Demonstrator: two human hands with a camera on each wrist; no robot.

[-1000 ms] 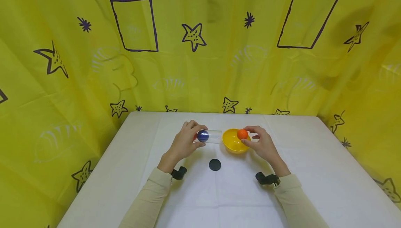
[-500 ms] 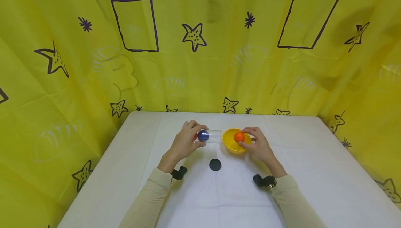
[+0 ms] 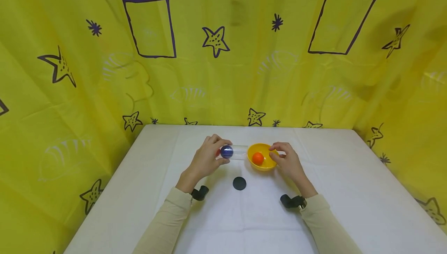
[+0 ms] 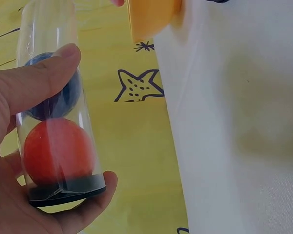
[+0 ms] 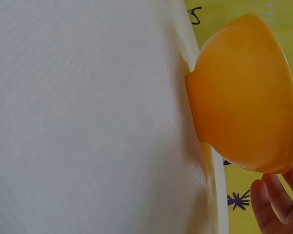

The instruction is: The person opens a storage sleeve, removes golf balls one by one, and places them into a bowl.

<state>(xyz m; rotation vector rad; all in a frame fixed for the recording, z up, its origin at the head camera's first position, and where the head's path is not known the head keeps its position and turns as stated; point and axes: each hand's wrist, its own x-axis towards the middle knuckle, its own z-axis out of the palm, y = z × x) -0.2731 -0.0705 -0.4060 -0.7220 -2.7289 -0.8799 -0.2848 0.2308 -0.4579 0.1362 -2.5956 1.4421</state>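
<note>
My left hand [image 3: 206,157] grips a clear plastic tube [image 3: 240,152] lying sideways, its far end pointing at the bowl. Inside are a dark blue ball [image 4: 53,100] and a red ball [image 4: 58,151], the latter against the black end cap [image 4: 68,190]. To the right stands a yellow bowl [image 3: 262,166], upright on the table, with an orange ball [image 3: 258,158] in its left part. My right hand [image 3: 288,161] is at the bowl's right rim, thumb and fingers apart with nothing between them. In the right wrist view the bowl's side [image 5: 244,97] hides most of its inside.
A round black lid [image 3: 239,183] lies flat on the white-covered table [image 3: 223,215], in front of the tube and bowl. A yellow curtain [image 3: 237,79] with star drawings hangs behind the table and at its sides.
My right hand has moved left over the bowl and let go of the orange ball, which is now inside the bowl. The left hand and the tube have stayed in place.
</note>
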